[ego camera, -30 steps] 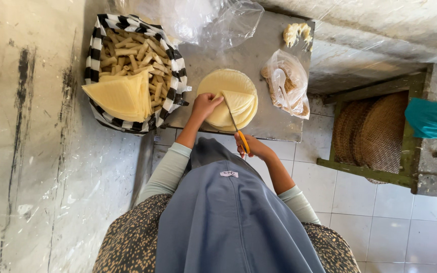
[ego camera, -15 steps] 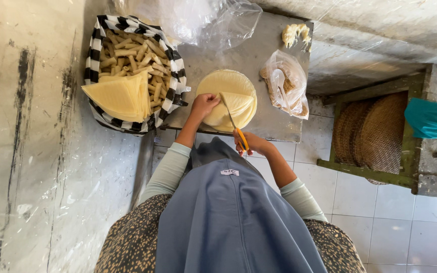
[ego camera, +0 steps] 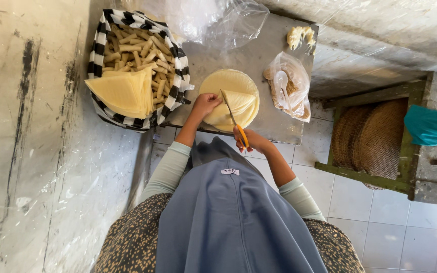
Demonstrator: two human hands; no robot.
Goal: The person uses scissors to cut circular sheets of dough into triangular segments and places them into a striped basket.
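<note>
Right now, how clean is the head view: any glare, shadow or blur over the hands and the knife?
Head view: sharp in the middle, even daylight on the round stack of pastry sheets. Left hand and right hand on the orange-handled knife read clearly. Clear plastic bag glares white. Wide-angle bending at the edges; corner by the woven trays sits in shade.

Scuffed grey wall (ego camera: 31,151) at left; white tiled floor (ego camera: 380,217); green wooden rack (ego camera: 375,177) holding woven trays (ego camera: 370,136).

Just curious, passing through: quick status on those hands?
Left hand pressing round pastry sheet stack. Right hand gripping yellow-handled knife, blade on sheets. Nothing blocking.
</note>
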